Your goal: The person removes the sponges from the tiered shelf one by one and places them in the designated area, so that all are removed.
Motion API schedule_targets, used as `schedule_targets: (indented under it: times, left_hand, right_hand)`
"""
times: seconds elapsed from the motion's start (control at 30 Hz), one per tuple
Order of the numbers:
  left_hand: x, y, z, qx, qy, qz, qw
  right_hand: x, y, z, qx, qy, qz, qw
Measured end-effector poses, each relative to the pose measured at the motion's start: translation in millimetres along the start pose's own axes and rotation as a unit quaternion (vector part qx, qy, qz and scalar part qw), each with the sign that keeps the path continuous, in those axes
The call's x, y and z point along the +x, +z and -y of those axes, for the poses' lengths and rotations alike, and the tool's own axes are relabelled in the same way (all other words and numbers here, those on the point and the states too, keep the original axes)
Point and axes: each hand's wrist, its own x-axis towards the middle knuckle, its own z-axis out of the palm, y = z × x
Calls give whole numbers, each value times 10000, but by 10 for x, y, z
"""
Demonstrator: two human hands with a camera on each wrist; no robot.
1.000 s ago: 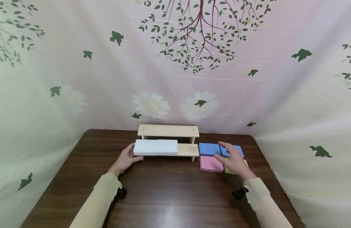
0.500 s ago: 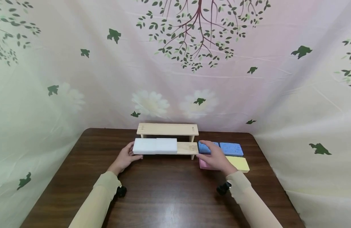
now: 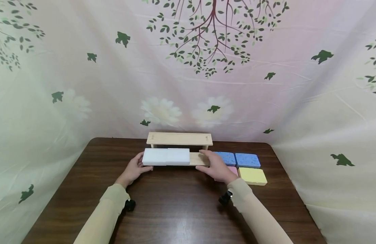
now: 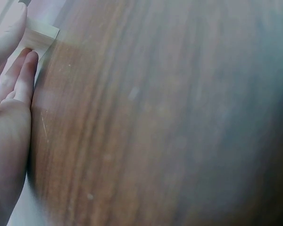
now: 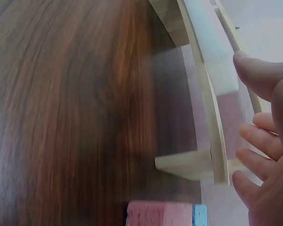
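Two white foam blocks, a left one [image 3: 155, 157] and a right one [image 3: 178, 157], lie side by side on the front board of a low wooden stand [image 3: 194, 159]. My left hand [image 3: 134, 170] is at the left end of the blocks, thumb toward the front; its fingers look fairly straight in the left wrist view. Contact there is hard to make out. Over the bare right end of the board is my right hand [image 3: 218, 166], thumb and fingers spread, nothing held. The right wrist view shows its palm [image 5: 273, 188] beside the board, apart from the white blocks.
A higher wooden shelf board [image 3: 179, 138] stands behind. Right of the stand lie two blue sponges, one nearer [image 3: 226, 158] and one farther right [image 3: 247, 160], a yellow sponge [image 3: 252, 176] and a partly hidden pink sponge [image 3: 233, 170]. The patterned cloth [image 3: 188, 84] hangs behind the table.
My right hand has moved left from above the sponges to the stand's right end, uncovering the yellow sponge and the right blue one. My left hand and the white blocks stay put.
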Motion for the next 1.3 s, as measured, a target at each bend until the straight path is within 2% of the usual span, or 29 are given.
schedule_targets:
  times: [0.47,0.73,1.1,1.3]
  left_hand:
    - [12,3,8,96,-79,-46,9999]
    - [9,-8,17,94,-18,-37,9999]
    - [-4,7,0,116,-37,-79,9999]
    - [-5,5,-5,69,-48,-60,9999]
  right_hand:
    - [219,197,86,60,5,170,9998]
    - [311,226,147,-149,191,275,9993]
    - [408,265,167,-345,140,321,9988]
    - [441,279,173,-288,246,447,9983]
